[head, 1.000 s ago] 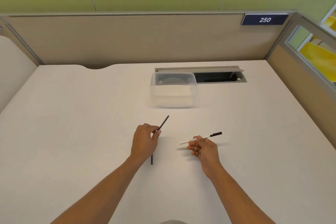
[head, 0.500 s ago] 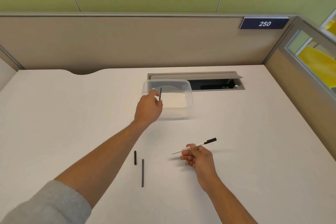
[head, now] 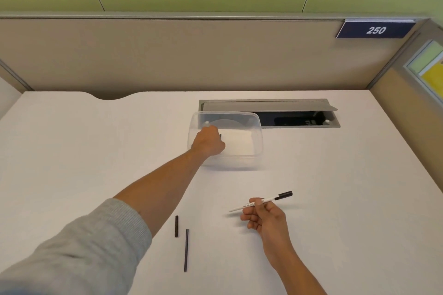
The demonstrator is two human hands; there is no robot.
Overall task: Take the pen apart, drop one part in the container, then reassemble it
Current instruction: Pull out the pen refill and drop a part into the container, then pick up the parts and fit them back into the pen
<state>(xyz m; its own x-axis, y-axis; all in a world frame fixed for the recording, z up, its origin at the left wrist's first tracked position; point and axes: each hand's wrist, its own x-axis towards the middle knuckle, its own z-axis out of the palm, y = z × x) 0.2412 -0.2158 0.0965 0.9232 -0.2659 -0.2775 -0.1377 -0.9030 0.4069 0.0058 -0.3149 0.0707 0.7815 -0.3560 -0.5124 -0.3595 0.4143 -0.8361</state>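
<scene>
Low in the frame, left of centre, a thin dark rod (head: 186, 250) and a short black piece (head: 176, 226) lie side by side on the white worktop (head: 335, 175), apart from both hands. Right of centre, the right hand (head: 265, 214) pinches the white pen barrel (head: 249, 205), its black end (head: 283, 195) pointing right. Further up, the left hand (head: 208, 140) reaches over the clear container (head: 254, 136), its grip closed on a small dark part (head: 220, 136).
</scene>
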